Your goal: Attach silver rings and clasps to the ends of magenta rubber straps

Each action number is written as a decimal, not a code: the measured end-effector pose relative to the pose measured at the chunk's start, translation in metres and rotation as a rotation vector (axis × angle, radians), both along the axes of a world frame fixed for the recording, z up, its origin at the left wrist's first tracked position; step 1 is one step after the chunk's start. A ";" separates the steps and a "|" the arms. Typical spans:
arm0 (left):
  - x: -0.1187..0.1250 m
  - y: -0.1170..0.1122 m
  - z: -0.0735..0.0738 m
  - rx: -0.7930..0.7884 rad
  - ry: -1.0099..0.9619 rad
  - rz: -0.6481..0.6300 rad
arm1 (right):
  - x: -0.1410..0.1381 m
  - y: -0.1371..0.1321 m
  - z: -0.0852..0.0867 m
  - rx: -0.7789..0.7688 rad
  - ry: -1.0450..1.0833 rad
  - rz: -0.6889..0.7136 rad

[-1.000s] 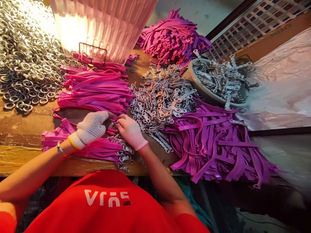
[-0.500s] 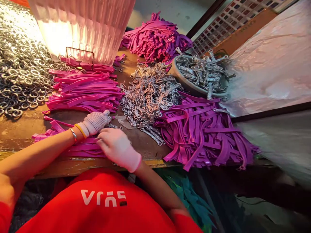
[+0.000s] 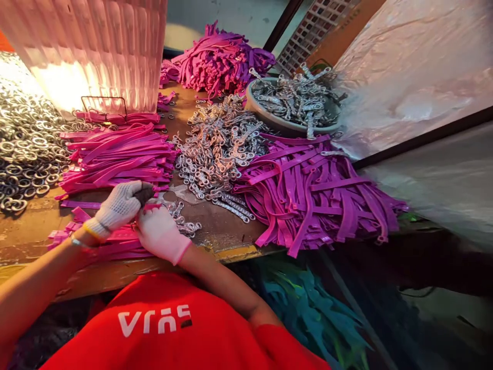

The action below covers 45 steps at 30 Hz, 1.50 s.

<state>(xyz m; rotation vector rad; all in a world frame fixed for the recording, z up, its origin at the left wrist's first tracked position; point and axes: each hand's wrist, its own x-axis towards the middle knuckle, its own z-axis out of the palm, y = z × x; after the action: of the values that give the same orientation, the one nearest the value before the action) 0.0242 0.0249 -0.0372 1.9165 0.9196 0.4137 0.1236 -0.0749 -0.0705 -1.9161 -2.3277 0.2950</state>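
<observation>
My left hand (image 3: 120, 205), in a white dotted glove with dark fingertips, is closed beside my right hand (image 3: 160, 228). The right hand wears a white glove with a pink cuff, and its fingers are pinched. A bit of purple strap (image 3: 151, 207) shows between the two hands; most of what they grip is hidden. Below them, more purple straps (image 3: 119, 249) lie near the table's front edge. Right beside my right hand is a small group of short metal chains (image 3: 187, 225).
Behind the hands lies a stack of pink-purple straps (image 3: 119, 154), with metal rings (image 3: 29, 154) heaped to its left. A chain heap (image 3: 219, 149), a bowl of chains (image 3: 265, 115) and a large strap pile (image 3: 304, 200) occupy the right. A ribbed translucent panel (image 3: 115, 56) stands behind.
The view has shifted, so the table's things sit further left. My hands have come closer together, and the small chain group beside my right hand is now more exposed.
</observation>
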 end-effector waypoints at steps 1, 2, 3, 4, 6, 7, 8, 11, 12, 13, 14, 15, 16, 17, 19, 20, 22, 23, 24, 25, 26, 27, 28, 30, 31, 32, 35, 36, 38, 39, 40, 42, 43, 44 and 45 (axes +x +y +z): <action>-0.009 -0.011 0.004 -0.107 -0.047 0.048 | 0.003 -0.004 0.000 -0.010 0.002 0.021; -0.018 -0.022 0.006 -0.234 -0.095 0.098 | 0.006 -0.009 0.000 -0.022 0.009 0.037; -0.027 -0.034 0.007 -0.346 -0.123 0.147 | 0.010 -0.015 0.000 -0.029 0.025 0.047; -0.034 -0.044 0.007 -0.443 -0.151 0.200 | 0.015 -0.021 0.000 -0.021 0.058 0.055; -0.045 -0.062 0.001 -0.584 -0.199 0.293 | 0.027 -0.031 0.001 0.049 0.186 0.041; -0.048 -0.067 -0.004 -0.637 -0.224 0.327 | 0.033 -0.036 0.002 0.099 0.280 0.012; -0.050 -0.072 -0.009 -0.683 -0.252 0.351 | 0.038 -0.039 0.004 0.144 0.387 -0.020; -0.047 -0.077 -0.018 -0.767 -0.336 0.372 | 0.048 -0.045 0.011 0.189 0.647 -0.085; -0.044 -0.078 -0.019 -0.779 -0.354 0.373 | 0.047 -0.045 0.013 0.181 0.674 -0.090; -0.042 -0.078 -0.019 -0.792 -0.363 0.372 | 0.046 -0.045 0.015 0.171 0.663 -0.092; -0.039 -0.078 -0.018 -0.804 -0.363 0.371 | 0.043 -0.045 0.017 0.162 0.617 -0.098; -0.036 -0.078 -0.016 -0.816 -0.352 0.368 | 0.040 -0.045 0.019 0.153 0.545 -0.111; -0.034 -0.078 -0.014 -0.824 -0.340 0.364 | 0.036 -0.045 0.020 0.143 0.458 -0.125; -0.032 -0.078 -0.012 -0.826 -0.326 0.356 | 0.032 -0.045 0.022 0.132 0.368 -0.139; -0.030 -0.079 -0.008 -0.793 -0.297 0.327 | 0.026 -0.046 0.025 0.113 0.206 -0.159; -0.030 -0.079 -0.006 -0.738 -0.267 0.306 | 0.024 -0.047 0.026 0.112 0.136 -0.167; -0.032 -0.082 -0.005 -0.514 -0.173 0.256 | 0.022 -0.048 0.025 0.132 0.018 -0.170; -0.034 -0.084 -0.006 -0.359 -0.117 0.228 | 0.022 -0.048 0.024 0.151 -0.033 -0.166; -0.036 -0.086 -0.009 -0.203 -0.064 0.199 | 0.023 -0.049 0.022 0.170 -0.075 -0.155; -0.039 -0.088 -0.014 -0.071 -0.018 0.169 | 0.023 -0.050 0.019 0.182 -0.105 -0.142; -0.042 -0.091 -0.020 0.021 0.018 0.138 | 0.024 -0.051 0.016 0.184 -0.121 -0.128; -0.045 -0.093 -0.027 0.078 0.043 0.108 | 0.024 -0.053 0.013 0.178 -0.126 -0.121; -0.047 -0.096 -0.034 0.105 0.062 0.082 | 0.025 -0.054 0.011 0.170 -0.118 -0.123; -0.049 -0.099 -0.045 0.100 0.079 0.053 | 0.024 -0.057 0.010 0.169 -0.069 -0.157; -0.048 -0.100 -0.047 0.067 0.071 0.048 | 0.024 -0.058 0.010 0.178 -0.040 -0.179; -0.046 -0.099 -0.047 0.005 0.052 0.047 | 0.024 -0.059 0.011 0.194 -0.014 -0.198; -0.037 -0.096 -0.035 -0.253 -0.038 0.118 | 0.024 -0.058 0.016 0.242 0.036 -0.230; -0.035 -0.094 -0.030 -0.335 -0.071 0.164 | 0.024 -0.057 0.018 0.251 0.054 -0.236; -0.032 -0.092 -0.022 -0.462 -0.129 0.256 | 0.025 -0.057 0.019 0.245 0.108 -0.238; -0.032 -0.092 -0.021 -0.510 -0.154 0.287 | 0.026 -0.057 0.019 0.228 0.138 -0.230; -0.033 -0.091 -0.020 -0.550 -0.171 0.302 | 0.026 -0.057 0.018 0.203 0.162 -0.216; -0.035 -0.091 -0.022 -0.595 -0.174 0.307 | 0.025 -0.056 0.018 0.147 0.169 -0.184; -0.036 -0.090 -0.023 -0.609 -0.168 0.300 | 0.024 -0.056 0.018 0.124 0.145 -0.170; -0.037 -0.090 -0.023 -0.626 -0.167 0.290 | 0.023 -0.055 0.018 0.104 0.107 -0.160; -0.038 -0.089 -0.024 -0.645 -0.173 0.280 | 0.021 -0.054 0.018 0.090 0.061 -0.151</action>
<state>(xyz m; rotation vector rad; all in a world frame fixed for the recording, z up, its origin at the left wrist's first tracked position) -0.0138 -0.0644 -0.0611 1.1554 1.0525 0.3797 0.1448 -0.1286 -0.0521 -1.9960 -2.1068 0.2269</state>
